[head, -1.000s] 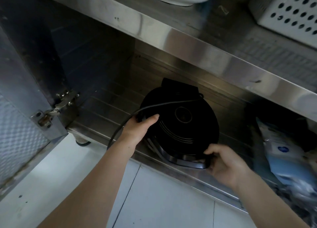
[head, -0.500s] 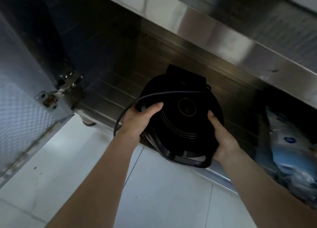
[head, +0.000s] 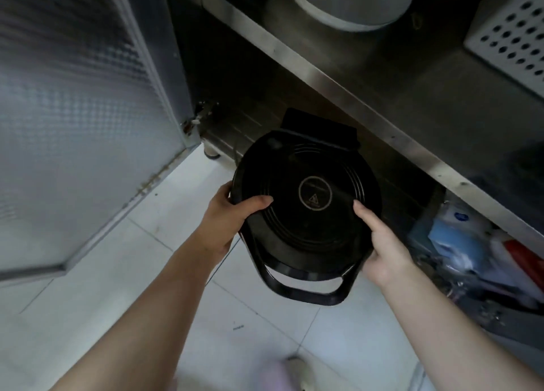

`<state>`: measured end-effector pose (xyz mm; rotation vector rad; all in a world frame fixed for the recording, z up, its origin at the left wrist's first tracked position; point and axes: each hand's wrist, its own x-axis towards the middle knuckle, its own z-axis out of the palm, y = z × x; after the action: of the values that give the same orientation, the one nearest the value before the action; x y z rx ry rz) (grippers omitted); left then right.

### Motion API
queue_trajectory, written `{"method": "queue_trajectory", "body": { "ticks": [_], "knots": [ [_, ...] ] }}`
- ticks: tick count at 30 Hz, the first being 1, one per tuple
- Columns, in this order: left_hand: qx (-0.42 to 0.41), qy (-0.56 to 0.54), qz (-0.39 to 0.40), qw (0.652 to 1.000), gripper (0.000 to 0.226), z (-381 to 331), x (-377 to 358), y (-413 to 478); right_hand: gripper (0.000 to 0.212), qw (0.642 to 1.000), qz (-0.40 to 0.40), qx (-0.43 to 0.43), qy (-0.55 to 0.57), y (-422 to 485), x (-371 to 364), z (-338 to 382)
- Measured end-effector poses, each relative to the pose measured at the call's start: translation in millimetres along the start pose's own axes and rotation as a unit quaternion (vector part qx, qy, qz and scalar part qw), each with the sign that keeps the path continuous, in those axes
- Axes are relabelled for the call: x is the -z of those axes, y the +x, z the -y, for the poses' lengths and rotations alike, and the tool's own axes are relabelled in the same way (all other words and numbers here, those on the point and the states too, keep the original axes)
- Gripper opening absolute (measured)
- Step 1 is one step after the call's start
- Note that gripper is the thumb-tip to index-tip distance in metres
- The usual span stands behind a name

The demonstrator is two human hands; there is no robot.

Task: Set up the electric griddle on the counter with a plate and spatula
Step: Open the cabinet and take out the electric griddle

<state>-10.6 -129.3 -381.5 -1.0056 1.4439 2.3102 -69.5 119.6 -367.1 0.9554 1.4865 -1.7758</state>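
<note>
While you hold round black plastic electric griddle [head: 306, 208] over white floor tiles [head: 117, 272], just outside low cabinet, slip risk: smooth lid, rim-only grip. Your left hand [head: 226, 216] and right hand [head: 382, 243] clamp opposite edges, thumbs on top. Loop handle [head: 306, 290] faces you. Steel shelf edge [head: 353, 96] above could catch it.

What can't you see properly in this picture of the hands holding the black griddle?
All in the head view:
- griddle underside: hidden by its own body.
- Most fingers of left hand and right hand: tucked under the griddle.
- white bowl: cut off by the top edge.
- holey basket: cut off by the right edge.
- packets on the low shelf: blurred, labels unreadable.
- ring print on the griddle: too small to read.
</note>
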Motion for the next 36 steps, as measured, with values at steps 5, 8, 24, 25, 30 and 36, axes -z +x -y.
{"method": "queue_trajectory", "body": {
  "ticks": [5, 8, 24, 25, 30, 36],
  "knots": [
    [-0.007, 0.025, 0.007, 1.000, 0.083, -23.4, 14.9, -62.1, 0.039, 0.999, 0.030, -0.014, 0.016, -62.0, -7.4, -10.3],
    [0.002, 0.033, 0.015, 0.999, 0.084, -41.9, 19.2, -100.5, 0.038, 0.998, 0.038, -0.027, 0.033, -104.9, -12.2, -12.5],
    [0.005, -0.002, 0.060, 0.998, 0.092, -195.5, 55.1, -312.5, 0.038, 0.994, 0.033, 0.010, 0.104, -369.6, -82.5, 12.8],
    [0.000, -0.003, 0.067, 0.998, 0.093, -209.8, 54.7, -326.6, 0.040, 0.994, 0.034, 0.018, 0.104, -389.0, -89.4, 21.3],
    [-0.023, 0.001, 0.084, 0.996, 0.096, -268.9, 48.6, -378.2, 0.058, 0.991, 0.038, 0.077, 0.104, -461.3, -115.5, 56.5],
    [-0.093, 0.011, 0.134, 0.987, 0.086, -355.3, 20.4, -417.0, 0.053, 0.983, 0.032, 0.157, 0.093, -529.5, -139.0, 115.3]
  ]
}}
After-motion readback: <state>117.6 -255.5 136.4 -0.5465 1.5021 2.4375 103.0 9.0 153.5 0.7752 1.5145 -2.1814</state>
